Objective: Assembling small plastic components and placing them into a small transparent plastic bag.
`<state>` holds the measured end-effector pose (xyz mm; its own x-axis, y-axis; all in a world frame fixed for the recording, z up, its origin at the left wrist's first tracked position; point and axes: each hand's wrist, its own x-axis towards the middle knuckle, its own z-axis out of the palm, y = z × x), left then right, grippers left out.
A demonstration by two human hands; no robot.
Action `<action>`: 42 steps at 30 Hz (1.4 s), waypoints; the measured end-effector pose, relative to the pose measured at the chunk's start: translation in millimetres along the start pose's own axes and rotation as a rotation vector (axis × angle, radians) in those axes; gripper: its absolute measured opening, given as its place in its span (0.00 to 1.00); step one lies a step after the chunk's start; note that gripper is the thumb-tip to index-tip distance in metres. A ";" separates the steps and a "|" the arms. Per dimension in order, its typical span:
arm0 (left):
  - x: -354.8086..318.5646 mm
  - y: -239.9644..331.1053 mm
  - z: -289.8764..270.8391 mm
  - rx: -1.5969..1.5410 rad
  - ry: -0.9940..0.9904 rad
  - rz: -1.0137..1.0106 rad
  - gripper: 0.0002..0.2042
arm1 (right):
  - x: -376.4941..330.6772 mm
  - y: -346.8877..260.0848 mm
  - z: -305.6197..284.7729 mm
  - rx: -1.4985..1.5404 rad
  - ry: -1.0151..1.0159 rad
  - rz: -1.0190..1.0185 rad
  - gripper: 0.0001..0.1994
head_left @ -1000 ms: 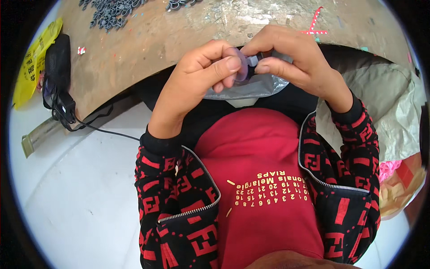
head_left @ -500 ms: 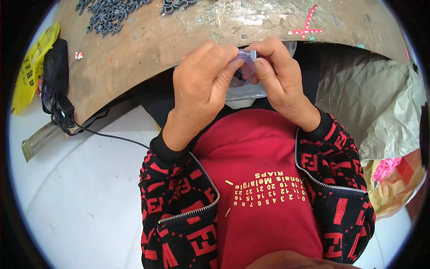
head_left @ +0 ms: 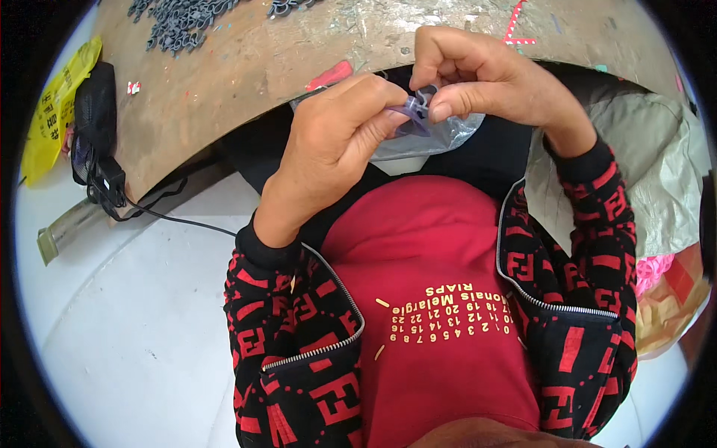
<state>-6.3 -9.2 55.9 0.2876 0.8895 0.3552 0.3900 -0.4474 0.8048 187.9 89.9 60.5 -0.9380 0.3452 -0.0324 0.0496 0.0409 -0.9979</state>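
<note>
My left hand [head_left: 328, 145] and my right hand [head_left: 482, 78] meet in front of my chest, just below the edge of a worn wooden table [head_left: 246, 67]. Between their fingertips they pinch a small purple translucent plastic piece [head_left: 412, 119] with a grey clip-like part [head_left: 427, 95] at its top. A clear plastic bag [head_left: 441, 138] hangs right under the hands. Both hands grip the piece; its lower part is hidden by my left thumb.
A pile of dark grey small parts [head_left: 183, 22] lies at the far left of the table. A yellow bag [head_left: 56, 112] and a black pouch with a cable [head_left: 97, 142] sit at the left. A grey sack [head_left: 657, 172] and pink items [head_left: 653, 269] are at the right, over white floor [head_left: 127, 328].
Both hands stayed together on the small piece. The purple piece now shows more clearly between the fingertips, and the right fingers have shifted to the grey part on top.
</note>
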 end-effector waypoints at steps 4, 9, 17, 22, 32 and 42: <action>-3.0 0.2 3.5 -0.327 -0.091 -0.333 0.03 | 10.5 -21.3 -11.4 -0.462 -0.141 -0.013 0.14; -5.7 -8.6 12.4 -0.483 -0.095 -0.413 0.04 | 6.3 -6.7 -9.0 -0.286 -0.080 0.067 0.15; -11.7 -15.2 12.1 -0.800 -0.321 -0.651 0.07 | -4.4 16.2 -0.1 -0.075 -0.127 0.101 0.15; -14.7 -10.9 17.9 -0.808 -0.352 -0.647 0.08 | -8.6 14.9 3.4 0.030 -0.135 0.198 0.17; -20.6 -37.1 16.2 -0.191 -0.100 -0.521 0.07 | 33.2 -9.7 -43.6 -0.944 0.290 -0.123 0.12; -32.0 -34.8 10.1 0.044 -0.124 -0.395 0.10 | 96.7 33.9 -90.6 -1.259 0.592 -0.286 0.11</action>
<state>-20.2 -23.1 11.7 0.2104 0.9768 -0.0394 0.5281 -0.0797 0.8454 130.0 209.5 28.6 -0.7032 0.5052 0.5003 0.4478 0.8612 -0.2402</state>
